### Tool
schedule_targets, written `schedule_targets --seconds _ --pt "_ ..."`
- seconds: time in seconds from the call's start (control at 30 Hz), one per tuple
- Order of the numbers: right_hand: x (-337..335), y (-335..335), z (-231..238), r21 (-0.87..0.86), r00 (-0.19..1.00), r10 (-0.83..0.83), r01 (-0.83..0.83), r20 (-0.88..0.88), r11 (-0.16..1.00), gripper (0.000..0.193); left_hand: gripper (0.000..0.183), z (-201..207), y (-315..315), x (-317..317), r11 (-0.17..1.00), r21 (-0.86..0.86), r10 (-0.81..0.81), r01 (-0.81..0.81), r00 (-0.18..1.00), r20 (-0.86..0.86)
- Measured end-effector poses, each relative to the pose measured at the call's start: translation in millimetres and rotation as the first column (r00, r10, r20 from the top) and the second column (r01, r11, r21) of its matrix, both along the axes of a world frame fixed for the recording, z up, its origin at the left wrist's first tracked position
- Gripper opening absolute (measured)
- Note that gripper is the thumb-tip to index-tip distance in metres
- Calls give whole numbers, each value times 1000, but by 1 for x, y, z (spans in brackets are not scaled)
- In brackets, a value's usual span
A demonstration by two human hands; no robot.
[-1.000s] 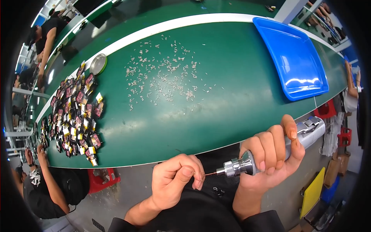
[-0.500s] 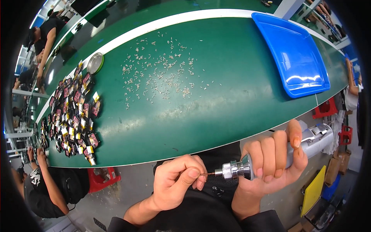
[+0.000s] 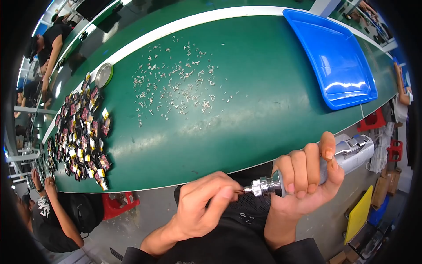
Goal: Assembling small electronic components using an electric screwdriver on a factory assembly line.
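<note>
**Left hand (image 3: 204,204) pinches at the bit of a silver power screwdriver (image 3: 351,160) gripped in the right hand (image 3: 305,178)**

In the head view, taking its centre as the middle of the dial, the right hand is at four o'clock, its fingers wrapped around the screwdriver's barrel. The tool lies aslant, its back end toward between two and three and its nose toward between eight and nine; a metal lever shows along its side beyond the hand. A knurled chrome collar (image 3: 262,186) carries the thin, copper-coloured bit (image 3: 240,192). The left hand is at six o'clock, thumb and forefinger pressed together about the bit's tip; whether they also hold a small part is hidden.

The tool and both hands are over the person's lap, just off the near edge of the green worktable (image 3: 255,127). On the tabletop, small pale pins (image 3: 184,90) are scattered at eleven o'clock. A heap of small black electronic modules (image 3: 85,136) with white-and-yellow tabs spreads at nine, and a round shallow tin (image 3: 104,75) is just beside its upper end, at ten. A blue plastic tray (image 3: 338,66) lies at two.

A co-worker in black (image 3: 57,215) sits at eight o'clock, near a red stool (image 3: 118,206); a yellow panel (image 3: 358,215) stands at four.
</note>
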State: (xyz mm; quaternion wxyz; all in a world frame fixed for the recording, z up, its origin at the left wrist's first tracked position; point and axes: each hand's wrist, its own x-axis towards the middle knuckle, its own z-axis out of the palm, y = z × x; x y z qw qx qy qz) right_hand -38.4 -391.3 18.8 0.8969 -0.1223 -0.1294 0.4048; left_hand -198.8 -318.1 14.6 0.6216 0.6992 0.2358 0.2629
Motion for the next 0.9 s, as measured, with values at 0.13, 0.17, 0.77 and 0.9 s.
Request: schedule_targets --seconds 0.13,0.17,0.77,0.9 --pt "5 6 1 -42 997 -71 70 -29 997 9 30 14 16 -4 976 104 196 -190 979 -51" --pt "5 6 2 -22 997 -75 74 -28 997 9 27 24 22 -6 958 127 268 -257 961 -72" --pt "11 21 -24 -135 999 30 -32 -16 990 11 57 -9 309 173 550 828 559 -107 784 -270" --pt "5 16 -19 -139 979 101 -127 -177 982 10 50 -21 334 190 486 869 556 -94 801 -224"
